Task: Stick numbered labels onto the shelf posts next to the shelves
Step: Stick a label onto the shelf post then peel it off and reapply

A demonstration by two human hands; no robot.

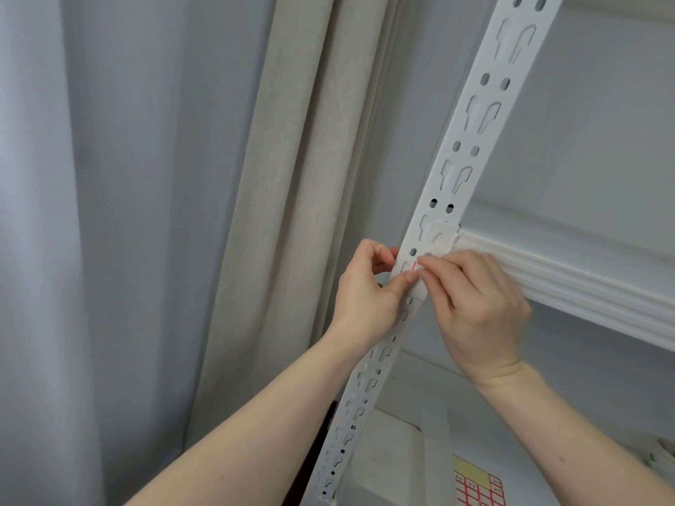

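Label (416,266) first — a small white sticker with a red border, lying against the front face of the white shelf post (461,155), just below the spot where the ribbed edge of the shelf (569,286) meets the post. Most of it is hidden under my fingertips, so I cannot read any number on it. My left hand (365,290) comes in from the left of the post, its thumb stretched across the post face and pressing on the label's lower left part, while its other fingers curl round behind the post's left edge. My right hand (478,308) comes in from the right, its index and middle fingers laid nearly straight over the label's right side and pressing it down; the remaining fingers are loosely bent below. The fingertips of both hands almost meet on the sticker. The post runs at a slant through the view, punched with round holes and keyhole slots along its length. Behind it, to the left, hang a beige curtain (292,184) and a grey curtain (109,213). Lower right, beneath my right forearm, lies a label sheet (478,485) — yellow at the top, with rows of red-framed stickers below — on a white surface whose nature I cannot tell.
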